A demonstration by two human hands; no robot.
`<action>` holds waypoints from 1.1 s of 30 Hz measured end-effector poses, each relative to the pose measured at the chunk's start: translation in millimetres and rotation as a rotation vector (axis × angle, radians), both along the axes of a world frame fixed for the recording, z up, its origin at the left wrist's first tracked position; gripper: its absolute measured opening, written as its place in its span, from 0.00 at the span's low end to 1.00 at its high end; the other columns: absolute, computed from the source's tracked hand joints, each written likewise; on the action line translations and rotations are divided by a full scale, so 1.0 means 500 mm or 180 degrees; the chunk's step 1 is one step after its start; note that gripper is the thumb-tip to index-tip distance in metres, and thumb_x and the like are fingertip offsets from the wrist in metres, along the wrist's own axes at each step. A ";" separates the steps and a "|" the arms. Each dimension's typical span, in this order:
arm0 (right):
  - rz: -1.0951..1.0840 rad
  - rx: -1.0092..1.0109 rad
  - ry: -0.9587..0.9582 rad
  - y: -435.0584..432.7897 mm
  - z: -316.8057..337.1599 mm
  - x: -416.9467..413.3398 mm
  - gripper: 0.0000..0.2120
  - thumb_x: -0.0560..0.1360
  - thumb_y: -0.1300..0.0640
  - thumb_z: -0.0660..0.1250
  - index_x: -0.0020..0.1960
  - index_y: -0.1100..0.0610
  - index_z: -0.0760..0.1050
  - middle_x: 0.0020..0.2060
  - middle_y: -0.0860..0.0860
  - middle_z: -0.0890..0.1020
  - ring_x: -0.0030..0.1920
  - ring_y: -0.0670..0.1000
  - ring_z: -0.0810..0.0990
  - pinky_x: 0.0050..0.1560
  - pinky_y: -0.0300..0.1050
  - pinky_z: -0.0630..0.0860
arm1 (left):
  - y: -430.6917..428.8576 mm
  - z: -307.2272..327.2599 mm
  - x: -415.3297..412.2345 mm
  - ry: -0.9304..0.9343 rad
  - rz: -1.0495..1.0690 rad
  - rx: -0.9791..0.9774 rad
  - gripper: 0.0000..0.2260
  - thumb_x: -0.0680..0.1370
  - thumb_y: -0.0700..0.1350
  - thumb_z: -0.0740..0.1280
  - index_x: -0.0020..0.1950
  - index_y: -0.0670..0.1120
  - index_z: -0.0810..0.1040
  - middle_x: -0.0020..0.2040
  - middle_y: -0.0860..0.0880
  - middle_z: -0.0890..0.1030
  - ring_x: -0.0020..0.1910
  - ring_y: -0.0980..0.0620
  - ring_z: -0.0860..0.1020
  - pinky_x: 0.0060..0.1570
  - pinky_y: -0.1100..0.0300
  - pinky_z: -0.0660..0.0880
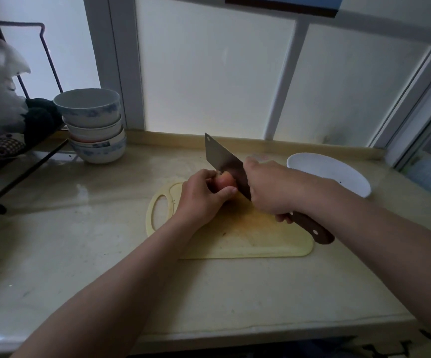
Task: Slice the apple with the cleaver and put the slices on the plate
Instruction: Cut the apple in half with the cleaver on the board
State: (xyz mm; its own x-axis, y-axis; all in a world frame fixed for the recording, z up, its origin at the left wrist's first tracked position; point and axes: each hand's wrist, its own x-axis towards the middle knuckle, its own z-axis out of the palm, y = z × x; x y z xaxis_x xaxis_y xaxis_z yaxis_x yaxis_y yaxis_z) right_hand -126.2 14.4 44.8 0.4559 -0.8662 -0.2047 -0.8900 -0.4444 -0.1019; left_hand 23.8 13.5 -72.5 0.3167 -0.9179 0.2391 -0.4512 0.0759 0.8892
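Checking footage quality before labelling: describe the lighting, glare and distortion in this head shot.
Head view: backlit by the frosted window, leaving the counter dim; a glare patch beside the stacked bowls; wide-angle lens bows the window frames; apple, left hand and cleaver look soft.

We log one view only: a wide-angle camera worn on the person's head, facing forward and down over the counter (80, 254) toward the frosted window (209, 73) at its back. It sits near the work: left hand (201, 197) and right hand (273, 189) meet at the cutting board (248, 241) near frame centre, both forearms (121, 293) entering from the bottom edge.
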 end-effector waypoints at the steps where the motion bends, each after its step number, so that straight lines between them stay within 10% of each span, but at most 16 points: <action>1: -0.0002 0.0077 0.0048 -0.007 0.006 0.004 0.10 0.83 0.62 0.59 0.59 0.53 0.60 0.43 0.60 0.78 0.24 0.53 0.80 0.23 0.44 0.76 | 0.003 0.000 -0.004 -0.0045 -0.0034 -0.0006 0.28 0.70 0.52 0.80 0.66 0.48 0.76 0.57 0.52 0.78 0.53 0.53 0.78 0.49 0.64 0.75; 10: -0.0114 0.0301 0.0053 -0.018 0.000 -0.012 0.07 0.85 0.62 0.57 0.57 0.54 0.59 0.33 0.61 0.80 0.16 0.50 0.74 0.22 0.42 0.74 | 0.010 -0.002 -0.024 -0.0422 -0.0186 -0.0089 0.28 0.70 0.50 0.80 0.67 0.50 0.75 0.55 0.55 0.75 0.55 0.52 0.77 0.56 0.59 0.77; 20: -0.0186 0.0245 -0.0219 -0.009 -0.038 -0.036 0.20 0.84 0.62 0.57 0.72 0.48 0.58 0.44 0.62 0.79 0.27 0.55 0.80 0.26 0.47 0.79 | 0.017 0.002 -0.022 -0.0487 -0.0279 -0.0177 0.27 0.70 0.50 0.80 0.66 0.50 0.76 0.54 0.54 0.76 0.56 0.51 0.78 0.59 0.57 0.77; 25: -0.0242 0.0159 -0.0372 -0.002 -0.067 -0.041 0.12 0.84 0.62 0.56 0.63 0.51 0.59 0.52 0.59 0.75 0.29 0.55 0.82 0.25 0.47 0.80 | 0.014 -0.001 -0.018 -0.0479 -0.0239 -0.0176 0.26 0.71 0.51 0.79 0.65 0.50 0.76 0.55 0.53 0.77 0.54 0.51 0.78 0.55 0.60 0.76; 33: -0.0170 0.0325 -0.0130 -0.013 -0.032 -0.019 0.22 0.84 0.62 0.58 0.74 0.49 0.58 0.43 0.62 0.79 0.24 0.53 0.78 0.26 0.46 0.79 | 0.010 -0.003 -0.023 -0.0613 -0.0151 -0.0054 0.28 0.70 0.51 0.80 0.67 0.50 0.74 0.59 0.48 0.79 0.56 0.49 0.78 0.59 0.54 0.78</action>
